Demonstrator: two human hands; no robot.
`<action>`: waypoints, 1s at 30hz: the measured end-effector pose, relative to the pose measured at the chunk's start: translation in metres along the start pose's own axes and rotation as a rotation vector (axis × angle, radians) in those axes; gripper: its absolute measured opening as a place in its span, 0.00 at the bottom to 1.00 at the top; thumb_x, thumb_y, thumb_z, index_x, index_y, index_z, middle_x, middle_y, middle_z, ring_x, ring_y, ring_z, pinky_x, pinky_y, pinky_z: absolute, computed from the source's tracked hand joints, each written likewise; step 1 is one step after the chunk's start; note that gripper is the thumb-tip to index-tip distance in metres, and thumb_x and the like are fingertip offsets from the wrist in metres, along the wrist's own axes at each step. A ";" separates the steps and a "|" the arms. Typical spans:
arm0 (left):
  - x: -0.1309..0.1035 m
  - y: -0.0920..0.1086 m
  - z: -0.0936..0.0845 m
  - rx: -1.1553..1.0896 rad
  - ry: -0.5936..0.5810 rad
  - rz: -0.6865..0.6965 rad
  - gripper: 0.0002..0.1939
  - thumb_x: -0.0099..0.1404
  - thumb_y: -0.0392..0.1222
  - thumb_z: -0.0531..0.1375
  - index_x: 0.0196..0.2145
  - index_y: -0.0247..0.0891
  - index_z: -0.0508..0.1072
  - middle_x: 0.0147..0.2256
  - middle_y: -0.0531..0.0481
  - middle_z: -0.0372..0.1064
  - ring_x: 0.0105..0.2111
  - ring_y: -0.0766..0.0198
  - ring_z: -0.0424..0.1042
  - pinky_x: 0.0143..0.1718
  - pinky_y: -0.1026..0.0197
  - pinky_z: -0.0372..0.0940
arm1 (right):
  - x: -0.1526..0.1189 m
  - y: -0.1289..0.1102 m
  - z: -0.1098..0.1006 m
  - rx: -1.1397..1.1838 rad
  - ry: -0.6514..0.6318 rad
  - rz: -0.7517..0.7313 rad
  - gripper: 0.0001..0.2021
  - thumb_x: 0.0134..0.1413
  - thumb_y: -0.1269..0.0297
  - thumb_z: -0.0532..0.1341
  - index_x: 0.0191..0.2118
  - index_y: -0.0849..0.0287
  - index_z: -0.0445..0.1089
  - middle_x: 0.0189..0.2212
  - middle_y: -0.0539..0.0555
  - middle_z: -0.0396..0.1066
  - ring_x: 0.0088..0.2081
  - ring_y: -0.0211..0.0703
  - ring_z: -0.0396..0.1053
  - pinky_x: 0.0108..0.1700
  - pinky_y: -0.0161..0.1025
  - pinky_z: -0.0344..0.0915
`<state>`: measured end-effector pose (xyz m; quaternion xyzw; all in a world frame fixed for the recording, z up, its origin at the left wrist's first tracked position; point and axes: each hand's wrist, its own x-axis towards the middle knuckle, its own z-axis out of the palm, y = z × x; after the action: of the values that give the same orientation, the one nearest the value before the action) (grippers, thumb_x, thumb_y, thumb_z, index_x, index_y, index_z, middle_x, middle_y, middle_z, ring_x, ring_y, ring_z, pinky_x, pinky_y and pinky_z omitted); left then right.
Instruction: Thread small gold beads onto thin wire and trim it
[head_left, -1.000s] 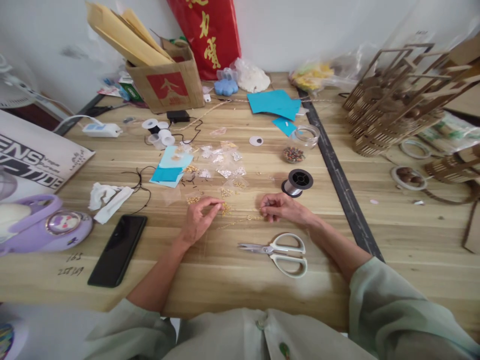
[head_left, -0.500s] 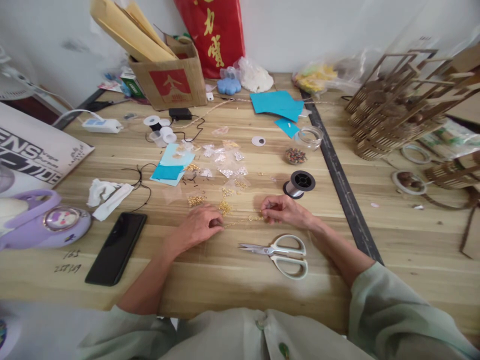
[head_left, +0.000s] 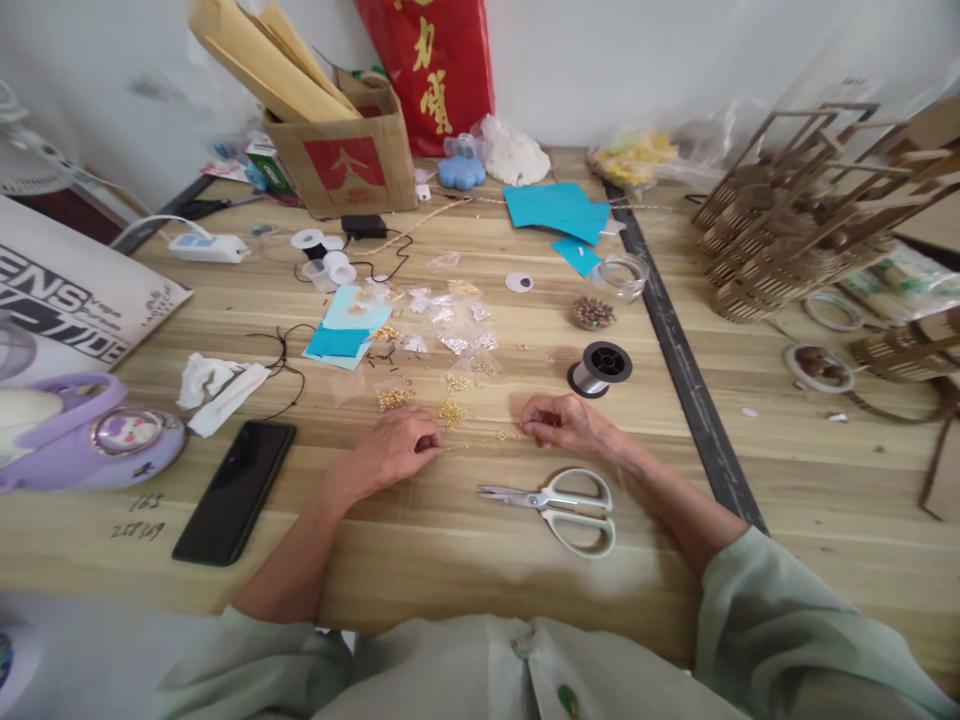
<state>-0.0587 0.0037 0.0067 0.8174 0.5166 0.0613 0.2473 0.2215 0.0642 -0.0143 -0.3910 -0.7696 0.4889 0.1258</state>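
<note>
A thin gold chain (head_left: 474, 443) stretches between my two hands just over the wooden table. My left hand (head_left: 394, 445) pinches its left end between thumb and fingertips. At the other end, my right hand (head_left: 559, 423) has its fingers closed on the chain, beside a small gold ring (head_left: 502, 435) in it. Just beyond the chain lies a little heap of gold beads or findings (head_left: 451, 413). Another gold pile (head_left: 394, 399) sits behind my left hand. White-handled scissors (head_left: 555, 505) rest nearer to me, and a black spool of silvery wire (head_left: 598, 369) stands behind my right hand.
A black phone (head_left: 234, 492) and a purple bottle (head_left: 97, 435) are at the left. Small plastic bags (head_left: 457, 320) and blue sheets (head_left: 337, 342) lie farther back. A bowl of beads (head_left: 594, 312) stands behind the spool. Wooden baskets (head_left: 780, 240) crowd the right, a cardboard box (head_left: 345, 165) the back.
My left hand has shifted very slightly left, and the chain looks a little straighter. My right hand keeps its hold. The whole view has moved a touch.
</note>
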 end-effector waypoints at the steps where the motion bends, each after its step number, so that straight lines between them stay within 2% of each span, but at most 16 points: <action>1: 0.000 0.000 0.000 -0.004 0.005 0.001 0.06 0.59 0.35 0.57 0.25 0.36 0.72 0.27 0.50 0.69 0.33 0.61 0.65 0.37 0.60 0.58 | 0.000 -0.001 -0.001 -0.001 0.000 -0.003 0.05 0.52 0.66 0.57 0.32 0.62 0.68 0.19 0.47 0.66 0.21 0.33 0.65 0.26 0.30 0.58; 12: -0.002 -0.009 -0.002 -0.025 0.024 -0.003 0.07 0.61 0.39 0.58 0.27 0.37 0.73 0.29 0.50 0.70 0.33 0.61 0.68 0.37 0.60 0.60 | -0.001 -0.001 0.003 -0.015 -0.022 -0.053 0.05 0.53 0.67 0.57 0.33 0.61 0.68 0.21 0.48 0.67 0.22 0.34 0.65 0.27 0.30 0.59; 16: -0.003 -0.010 -0.005 -0.089 0.114 -0.004 0.09 0.64 0.42 0.56 0.31 0.38 0.74 0.31 0.49 0.71 0.35 0.61 0.68 0.40 0.58 0.62 | -0.001 -0.001 0.002 -0.048 -0.011 -0.066 0.04 0.52 0.67 0.57 0.32 0.61 0.68 0.21 0.48 0.68 0.22 0.33 0.65 0.27 0.30 0.59; 19: 0.000 0.005 -0.004 -0.130 0.198 0.056 0.11 0.67 0.40 0.52 0.39 0.37 0.74 0.36 0.47 0.70 0.39 0.61 0.68 0.43 0.58 0.63 | -0.001 -0.002 0.000 -0.051 -0.010 -0.060 0.04 0.53 0.68 0.57 0.32 0.61 0.68 0.21 0.48 0.67 0.22 0.33 0.64 0.27 0.30 0.59; 21: 0.003 0.020 0.001 -0.066 0.193 0.139 0.15 0.68 0.38 0.49 0.48 0.37 0.71 0.41 0.45 0.67 0.43 0.59 0.65 0.47 0.55 0.62 | -0.001 -0.002 0.000 -0.046 -0.004 -0.049 0.04 0.53 0.68 0.57 0.32 0.61 0.68 0.21 0.48 0.67 0.22 0.33 0.64 0.27 0.30 0.59; 23: 0.006 0.036 0.009 0.030 0.177 0.255 0.16 0.68 0.37 0.50 0.51 0.38 0.69 0.45 0.42 0.64 0.48 0.56 0.62 0.51 0.51 0.60 | -0.001 -0.003 0.000 -0.042 0.010 -0.049 0.05 0.53 0.68 0.57 0.33 0.62 0.68 0.21 0.48 0.67 0.22 0.33 0.63 0.27 0.29 0.58; 26: 0.012 0.052 0.023 0.158 0.140 0.364 0.18 0.66 0.39 0.52 0.53 0.37 0.66 0.48 0.39 0.61 0.53 0.50 0.57 0.54 0.45 0.58 | -0.002 -0.004 -0.001 -0.050 0.033 -0.073 0.05 0.52 0.68 0.57 0.32 0.62 0.69 0.20 0.48 0.67 0.22 0.33 0.63 0.26 0.29 0.58; 30: 0.019 0.056 0.038 0.271 0.144 0.386 0.21 0.65 0.44 0.54 0.54 0.33 0.64 0.49 0.35 0.59 0.55 0.46 0.54 0.55 0.43 0.56 | -0.004 -0.007 -0.002 -0.058 0.032 -0.086 0.05 0.53 0.69 0.56 0.33 0.61 0.69 0.20 0.48 0.67 0.22 0.33 0.63 0.27 0.29 0.58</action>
<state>0.0088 -0.0122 -0.0031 0.9202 0.3707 0.0955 0.0818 0.2216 0.0611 -0.0072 -0.3687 -0.7975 0.4542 0.1476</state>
